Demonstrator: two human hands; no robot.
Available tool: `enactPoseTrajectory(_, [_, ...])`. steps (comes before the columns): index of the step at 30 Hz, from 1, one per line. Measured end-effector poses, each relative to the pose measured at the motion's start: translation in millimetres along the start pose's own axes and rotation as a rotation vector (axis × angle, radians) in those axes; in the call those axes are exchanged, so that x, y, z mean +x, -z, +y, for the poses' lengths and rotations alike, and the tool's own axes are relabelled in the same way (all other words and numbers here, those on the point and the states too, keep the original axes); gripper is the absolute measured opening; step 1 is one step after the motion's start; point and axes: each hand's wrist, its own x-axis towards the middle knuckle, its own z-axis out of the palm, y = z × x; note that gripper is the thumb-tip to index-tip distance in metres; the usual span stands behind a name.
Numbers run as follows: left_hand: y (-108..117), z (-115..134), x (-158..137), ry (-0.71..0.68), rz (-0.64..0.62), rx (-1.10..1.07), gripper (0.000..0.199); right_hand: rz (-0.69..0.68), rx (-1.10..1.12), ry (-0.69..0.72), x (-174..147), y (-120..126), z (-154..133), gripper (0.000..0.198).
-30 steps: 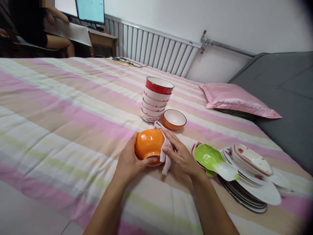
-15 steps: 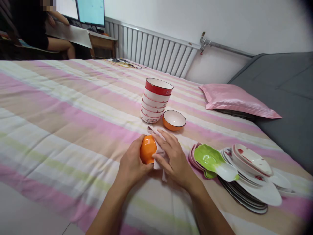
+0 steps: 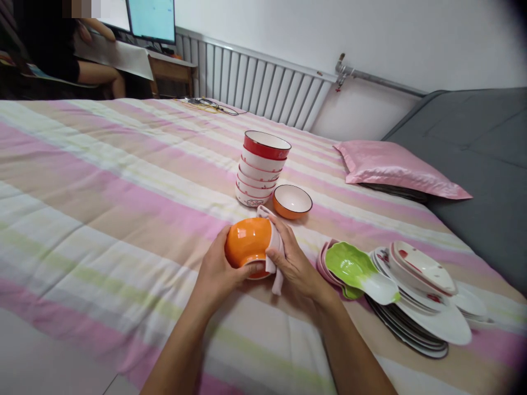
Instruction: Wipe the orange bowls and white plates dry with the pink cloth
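An orange bowl (image 3: pixel 249 238) is tilted on its side above the bed, its glossy outer wall and foot facing me. My left hand (image 3: pixel 220 263) grips it from the left, thumb across the foot. On the other side, my right hand (image 3: pixel 292 260) presses a pale pink cloth (image 3: pixel 275 249) against the bowl's wall; the cloth's lower end hangs free. Just beyond stands a stack of white and red bowls (image 3: pixel 261 170), the top one red outside. Beside that stack a second orange bowl (image 3: pixel 292 202) sits upright, white inside.
To the right lie a green leaf-shaped dish (image 3: pixel 352 263), stacked plates (image 3: pixel 411 329) and a white oval dish (image 3: pixel 426 266). A pink pillow (image 3: pixel 399 167) rests near the grey headboard (image 3: pixel 465 131). Cables (image 3: pixel 209 104) lie at the bed's far edge. Another person (image 3: pixel 49 49) sits at a desk, back left.
The orange bowl has turned in my hands, so more of its outer wall and its foot show. My right hand and the cloth have shifted slightly around its right side.
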Motion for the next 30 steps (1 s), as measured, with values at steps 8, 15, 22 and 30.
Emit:
enactPoseTrajectory(8, [2.1, -8.7, 1.8, 0.043, 0.027, -0.174, 0.078, -0.026, 0.215, -0.108, -0.9, -8.1, 10.7, 0.068])
enactPoseTrajectory(15, [6.1, -6.1, 0.4, -0.175, 0.098, 0.170, 0.092, -0.012, 0.120, -0.049, -1.2, -10.4, 3.1, 0.066])
enactPoseTrajectory(22, [13.6, -1.7, -4.1, -0.484, 0.061, 0.369, 0.084, -0.045, -0.027, 0.051, -2.6, -14.9, -11.9, 0.062])
enactPoseTrajectory(30, [18.9, 3.1, -3.1, -0.455, 0.067, 0.354, 0.078, 0.099, -0.042, -0.011, -2.2, -21.0, -15.2, 0.043])
